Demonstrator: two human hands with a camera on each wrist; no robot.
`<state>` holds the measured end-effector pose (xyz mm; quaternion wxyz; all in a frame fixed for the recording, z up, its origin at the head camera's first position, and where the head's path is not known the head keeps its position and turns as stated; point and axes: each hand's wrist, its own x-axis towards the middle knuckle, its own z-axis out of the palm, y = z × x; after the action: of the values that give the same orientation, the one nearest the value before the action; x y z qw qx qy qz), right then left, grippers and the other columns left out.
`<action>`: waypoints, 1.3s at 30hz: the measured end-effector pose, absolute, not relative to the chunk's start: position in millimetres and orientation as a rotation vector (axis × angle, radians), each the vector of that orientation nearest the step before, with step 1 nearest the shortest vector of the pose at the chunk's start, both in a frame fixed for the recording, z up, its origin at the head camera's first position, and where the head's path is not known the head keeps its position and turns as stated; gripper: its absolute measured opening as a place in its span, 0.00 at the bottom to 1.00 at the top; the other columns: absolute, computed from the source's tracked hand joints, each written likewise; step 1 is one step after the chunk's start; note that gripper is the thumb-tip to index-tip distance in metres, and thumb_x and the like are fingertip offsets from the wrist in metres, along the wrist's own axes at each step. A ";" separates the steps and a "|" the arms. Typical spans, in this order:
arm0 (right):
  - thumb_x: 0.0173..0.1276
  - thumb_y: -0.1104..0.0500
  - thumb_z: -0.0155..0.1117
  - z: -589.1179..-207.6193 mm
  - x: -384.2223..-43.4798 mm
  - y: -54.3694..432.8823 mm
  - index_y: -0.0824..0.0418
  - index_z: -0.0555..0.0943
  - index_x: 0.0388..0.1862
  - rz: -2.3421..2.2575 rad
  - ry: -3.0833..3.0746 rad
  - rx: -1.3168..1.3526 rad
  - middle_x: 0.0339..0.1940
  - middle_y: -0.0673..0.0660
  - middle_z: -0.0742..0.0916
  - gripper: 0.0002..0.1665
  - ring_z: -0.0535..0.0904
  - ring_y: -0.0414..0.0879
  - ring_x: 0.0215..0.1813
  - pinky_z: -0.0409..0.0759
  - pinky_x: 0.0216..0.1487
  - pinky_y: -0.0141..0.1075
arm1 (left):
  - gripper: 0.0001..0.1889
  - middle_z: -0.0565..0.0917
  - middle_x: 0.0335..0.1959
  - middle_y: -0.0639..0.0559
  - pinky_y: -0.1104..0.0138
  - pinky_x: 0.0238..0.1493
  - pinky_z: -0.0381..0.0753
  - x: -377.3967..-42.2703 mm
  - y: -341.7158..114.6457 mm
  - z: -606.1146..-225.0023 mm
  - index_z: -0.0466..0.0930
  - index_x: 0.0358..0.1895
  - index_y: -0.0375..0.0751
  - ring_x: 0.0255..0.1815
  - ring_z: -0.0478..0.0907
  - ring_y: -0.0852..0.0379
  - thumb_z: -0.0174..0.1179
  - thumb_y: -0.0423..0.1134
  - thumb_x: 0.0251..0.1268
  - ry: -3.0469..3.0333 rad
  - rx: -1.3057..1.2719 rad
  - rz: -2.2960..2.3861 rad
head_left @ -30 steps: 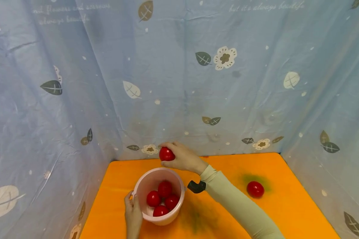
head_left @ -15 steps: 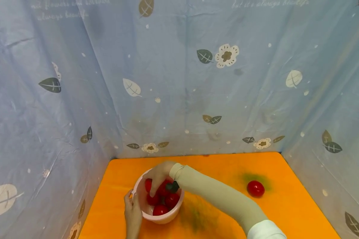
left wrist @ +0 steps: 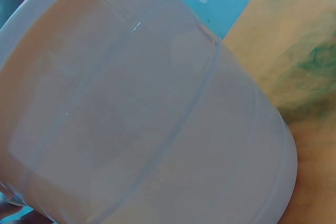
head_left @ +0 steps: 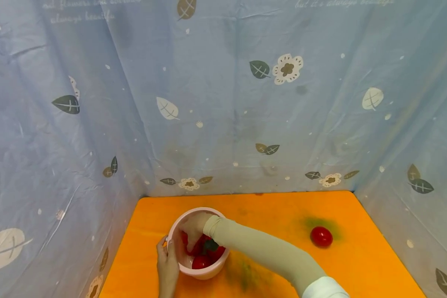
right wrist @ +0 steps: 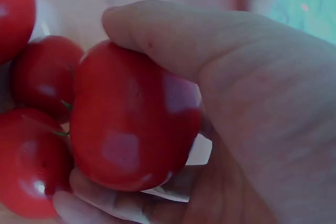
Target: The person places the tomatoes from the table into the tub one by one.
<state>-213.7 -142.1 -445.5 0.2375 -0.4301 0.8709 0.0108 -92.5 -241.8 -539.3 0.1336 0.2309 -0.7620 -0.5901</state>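
Observation:
My left hand grips the side of a pale pink bucket at its rim, thumb over the near side; the left wrist view is mostly filled by the bucket's outer wall. My right hand is down inside the bucket. Between its thumb and fingers it holds a red tomato, seen close up in the right wrist view. Several other tomatoes lie in the bucket, one with a small green stem right beside the held one. The right forearm and wrist camera hide part of the bucket's inside.
One more red tomato lies on the orange tabletop at the right, by a green stain. A blue curtain with printed leaves and flowers stands behind and on both sides of the table.
My right hand has carried the tomato from above the bucket's far rim down into it, among the other tomatoes. The left hand stays on the bucket.

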 end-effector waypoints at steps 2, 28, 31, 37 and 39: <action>0.53 0.43 0.80 -448.5 -210.3 -142.2 0.43 0.84 0.40 0.078 2.432 -1.155 0.32 0.42 0.83 0.18 0.77 0.39 0.35 0.81 0.45 0.30 | 0.30 0.73 0.67 0.25 0.40 0.63 0.77 -92.9 -241.5 -538.5 0.55 0.75 0.37 0.63 0.77 0.29 0.35 0.54 0.84 -2.216 0.677 -1.719; 0.48 0.36 0.81 -467.6 -193.9 -139.9 0.43 0.84 0.34 0.228 2.429 -1.110 0.28 0.41 0.82 0.21 0.76 0.40 0.36 0.81 0.42 0.32 | 0.29 0.72 0.68 0.24 0.37 0.64 0.74 -93.8 -242.7 -538.5 0.54 0.76 0.36 0.63 0.75 0.28 0.35 0.53 0.84 -2.219 0.708 -1.716; 0.50 0.40 0.82 -466.1 -195.2 -138.9 0.44 0.86 0.33 0.209 2.349 -1.114 0.30 0.42 0.82 0.17 0.76 0.40 0.36 0.82 0.43 0.30 | 0.29 0.73 0.67 0.25 0.38 0.64 0.75 -94.3 -242.4 -538.8 0.55 0.76 0.37 0.62 0.76 0.29 0.35 0.53 0.84 -2.211 0.715 -1.717; 0.52 0.44 0.82 -463.9 -199.5 -138.0 0.44 0.86 0.36 0.176 2.247 -1.125 0.37 0.42 0.81 0.16 0.73 0.39 0.43 0.80 0.47 0.29 | 0.29 0.73 0.66 0.24 0.38 0.61 0.78 -92.8 -241.9 -538.6 0.55 0.75 0.36 0.59 0.78 0.29 0.36 0.52 0.84 -2.209 0.704 -1.718; 0.52 0.44 0.82 -462.2 -200.9 -137.0 0.44 0.86 0.37 0.158 2.227 -1.119 0.37 0.42 0.81 0.16 0.73 0.39 0.43 0.80 0.47 0.29 | 0.29 0.73 0.66 0.24 0.38 0.61 0.78 -92.6 -241.7 -538.0 0.55 0.76 0.36 0.59 0.78 0.29 0.36 0.52 0.84 -2.209 0.703 -1.724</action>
<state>-200.9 -137.0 -462.2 0.3164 -0.4250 0.8460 0.0600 -92.6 -241.7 -538.0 0.1261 0.2415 -0.7585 -0.5920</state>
